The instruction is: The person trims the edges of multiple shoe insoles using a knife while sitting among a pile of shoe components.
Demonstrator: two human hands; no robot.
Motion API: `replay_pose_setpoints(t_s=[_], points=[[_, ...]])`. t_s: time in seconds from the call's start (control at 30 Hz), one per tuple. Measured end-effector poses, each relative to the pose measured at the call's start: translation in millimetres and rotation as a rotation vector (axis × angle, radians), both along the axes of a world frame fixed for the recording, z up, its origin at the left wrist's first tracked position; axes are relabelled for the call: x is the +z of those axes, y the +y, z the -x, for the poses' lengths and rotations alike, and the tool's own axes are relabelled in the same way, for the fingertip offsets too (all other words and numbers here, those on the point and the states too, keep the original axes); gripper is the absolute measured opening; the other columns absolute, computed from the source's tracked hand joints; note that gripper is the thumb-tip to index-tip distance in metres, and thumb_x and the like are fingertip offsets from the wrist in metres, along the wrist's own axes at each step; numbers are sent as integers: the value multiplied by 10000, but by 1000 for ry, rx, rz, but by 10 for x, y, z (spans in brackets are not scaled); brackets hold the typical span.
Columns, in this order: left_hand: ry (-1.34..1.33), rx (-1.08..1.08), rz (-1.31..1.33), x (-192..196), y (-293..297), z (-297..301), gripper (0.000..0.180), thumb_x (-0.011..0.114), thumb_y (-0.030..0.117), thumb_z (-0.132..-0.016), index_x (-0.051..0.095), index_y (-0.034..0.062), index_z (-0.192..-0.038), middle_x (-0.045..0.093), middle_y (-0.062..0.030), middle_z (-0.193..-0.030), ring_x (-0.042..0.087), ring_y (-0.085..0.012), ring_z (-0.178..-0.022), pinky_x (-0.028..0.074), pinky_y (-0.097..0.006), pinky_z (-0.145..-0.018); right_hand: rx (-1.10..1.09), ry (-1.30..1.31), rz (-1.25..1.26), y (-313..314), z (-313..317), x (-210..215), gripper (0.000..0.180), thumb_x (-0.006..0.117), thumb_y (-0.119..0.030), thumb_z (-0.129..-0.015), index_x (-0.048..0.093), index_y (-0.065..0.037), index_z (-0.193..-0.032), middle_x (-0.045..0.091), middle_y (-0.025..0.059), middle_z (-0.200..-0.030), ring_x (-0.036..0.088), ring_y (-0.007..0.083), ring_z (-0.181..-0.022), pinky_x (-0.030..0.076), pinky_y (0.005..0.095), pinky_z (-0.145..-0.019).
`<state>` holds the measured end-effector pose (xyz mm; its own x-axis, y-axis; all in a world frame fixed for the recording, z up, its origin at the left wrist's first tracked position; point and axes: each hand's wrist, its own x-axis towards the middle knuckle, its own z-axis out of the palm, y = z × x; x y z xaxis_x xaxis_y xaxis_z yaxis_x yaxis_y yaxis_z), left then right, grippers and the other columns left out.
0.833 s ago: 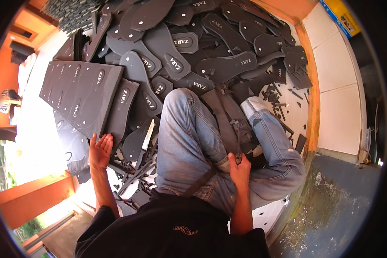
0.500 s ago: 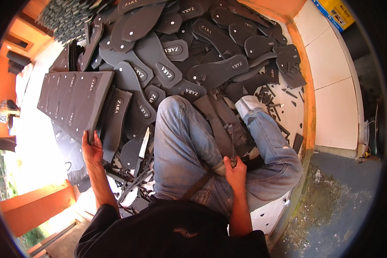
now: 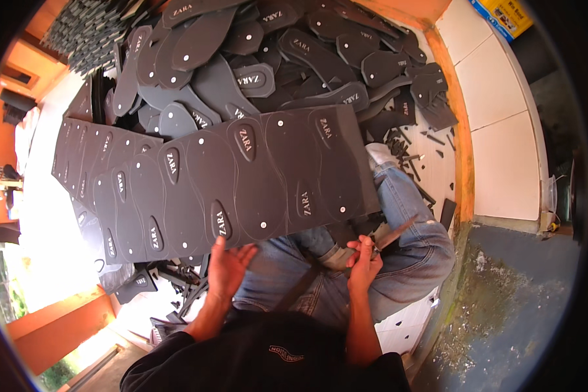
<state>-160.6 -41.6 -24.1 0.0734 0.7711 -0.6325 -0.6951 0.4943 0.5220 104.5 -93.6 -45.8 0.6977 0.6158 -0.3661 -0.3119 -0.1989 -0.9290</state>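
A large dark rubber sheet [image 3: 242, 179] marked with sole outlines lies across my lap. My left hand [image 3: 228, 268] grips its near edge from below. My right hand [image 3: 364, 261] is closed on a knife [image 3: 392, 235] whose blade points up and right, just beyond the sheet's right corner. My legs in blue jeans [image 3: 398, 261] show under the sheet, with a white shoe [image 3: 379, 153] past its right edge.
A heap of cut black sole shapes [image 3: 287, 59] fills the floor ahead. More uncut sheets [image 3: 78, 170] lie at the left. Narrow rubber offcuts [image 3: 176, 287] litter the floor by my left hand. An orange curb [image 3: 460, 130] and white tiles [image 3: 503, 157] run along the right.
My left hand has pulled a big sheet from the left stack across my lap, covering my knees. My right hand stayed by my right thigh, the knife blade now showing.
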Motion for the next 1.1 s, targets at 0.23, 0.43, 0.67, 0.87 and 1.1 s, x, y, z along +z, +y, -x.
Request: replay_pose_setpoints(t_s=[0.23,0.43,0.67,0.87,1.1], points=[[125,456,-98,-128,-41,1099,406,557,431,-887,557,69,-1071,642,-57,-987,636,-219,-896,530,-364,-794,93,168,-6,248,422,41,328,567,-310,-924,591,15,-955,662,121,-828,420,67,-425,352,224,-400],[107,326,-146,-198,-66,1236,330,572,342,-893,586,46,-1036,668,-82,-898,656,-212,-729,558,-333,-661,8,404,-31,588,565,87,270,654,-261,-872,512,-71,-743,489,2,-620,403,79,-430,351,244,-407],[343,31,-386,322,106,766,266,543,204,-914,573,16,-1100,668,-121,-900,653,-192,-689,535,-269,-571,-183,311,-254,759,93,502,149,652,-97,-842,505,-98,-813,500,-13,-650,393,58,-454,335,224,-414],[134,-202,-204,599,273,-987,301,611,160,-881,574,-25,-1116,623,-143,-1043,636,-227,-854,543,-313,-687,-215,145,-315,599,-1023,806,227,586,-280,-914,518,-72,-849,472,-16,-664,381,58,-483,340,219,-435],[8,-473,-27,-52,205,-1968,316,640,229,-876,588,-25,-1057,642,-128,-977,652,-199,-822,541,-282,-702,-178,229,30,301,-770,414,277,655,-281,-865,498,-55,-830,472,7,-668,400,79,-476,364,246,-426]])
